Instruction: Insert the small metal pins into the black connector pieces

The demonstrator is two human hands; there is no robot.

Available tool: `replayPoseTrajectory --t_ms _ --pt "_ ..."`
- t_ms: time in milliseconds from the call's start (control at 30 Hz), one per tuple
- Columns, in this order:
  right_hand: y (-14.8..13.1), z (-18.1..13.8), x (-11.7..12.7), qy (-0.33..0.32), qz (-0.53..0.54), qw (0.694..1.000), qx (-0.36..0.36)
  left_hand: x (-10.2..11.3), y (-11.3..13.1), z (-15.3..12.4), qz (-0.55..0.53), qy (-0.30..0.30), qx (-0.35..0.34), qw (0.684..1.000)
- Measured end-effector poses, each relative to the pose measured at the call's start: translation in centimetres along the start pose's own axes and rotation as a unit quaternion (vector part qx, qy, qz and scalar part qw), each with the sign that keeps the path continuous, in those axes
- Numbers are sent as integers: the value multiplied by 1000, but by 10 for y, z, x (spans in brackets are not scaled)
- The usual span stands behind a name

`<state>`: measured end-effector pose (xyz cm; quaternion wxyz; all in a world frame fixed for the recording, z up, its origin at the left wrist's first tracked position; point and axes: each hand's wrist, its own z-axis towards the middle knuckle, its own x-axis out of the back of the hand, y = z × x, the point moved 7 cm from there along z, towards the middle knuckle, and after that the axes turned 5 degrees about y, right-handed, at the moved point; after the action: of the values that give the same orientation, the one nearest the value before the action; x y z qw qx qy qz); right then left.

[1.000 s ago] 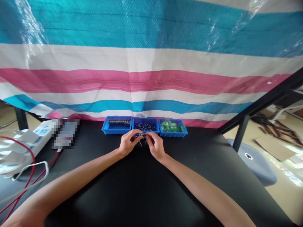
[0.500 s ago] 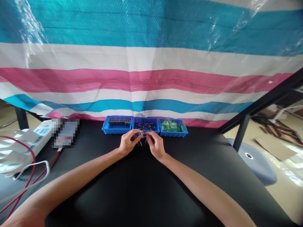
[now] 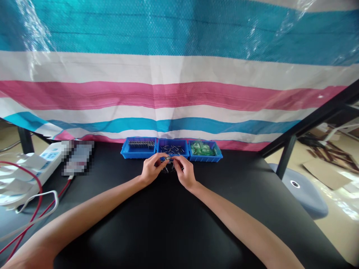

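Observation:
My left hand [image 3: 151, 170] and my right hand [image 3: 184, 172] meet over the black table [image 3: 168, 224], fingertips pinched together on a small metal part [image 3: 168, 159] held between them. A few thin metal pins [image 3: 168, 169] lie on the table just under the fingers. Right behind the hands stand three blue bins: the left bin [image 3: 138, 148] holds a row of dark cylinders, the middle bin [image 3: 173, 149] holds loose metal pins, the right bin [image 3: 205, 151] holds green pieces.
A striped tarp [image 3: 179, 86] hangs behind the bins. At the left lie a white power strip [image 3: 42, 160], red and white cables [image 3: 33, 201] and a blurred object [image 3: 77, 157]. A black frame leg [image 3: 284, 158] and a grey stool [image 3: 305, 194] stand at the right.

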<state>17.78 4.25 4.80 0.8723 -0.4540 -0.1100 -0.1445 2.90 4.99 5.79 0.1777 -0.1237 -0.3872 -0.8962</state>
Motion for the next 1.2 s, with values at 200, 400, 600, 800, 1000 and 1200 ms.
replayPoseTrajectory --t_ms 200,400,600,800,1000,1200 --pt "-1 0 0 0 3 1000 1 -1 -2 0 1 0 3 1000" --pt "-1 0 0 4 2 1000 3 0 -2 -1 -1 4 2 1000" --pt "0 -1 0 3 1 1000 0 0 -2 -1 7 4 3 1000" --pt "0 0 1 1 1 1000 0 0 -3 -1 0 3 5 1000" --pt "1 0 0 0 7 1000 -5 0 -2 0 1 2 3 1000" --pt "0 0 0 -1 4 1000 -2 0 -3 -1 -1 3 8 1000"
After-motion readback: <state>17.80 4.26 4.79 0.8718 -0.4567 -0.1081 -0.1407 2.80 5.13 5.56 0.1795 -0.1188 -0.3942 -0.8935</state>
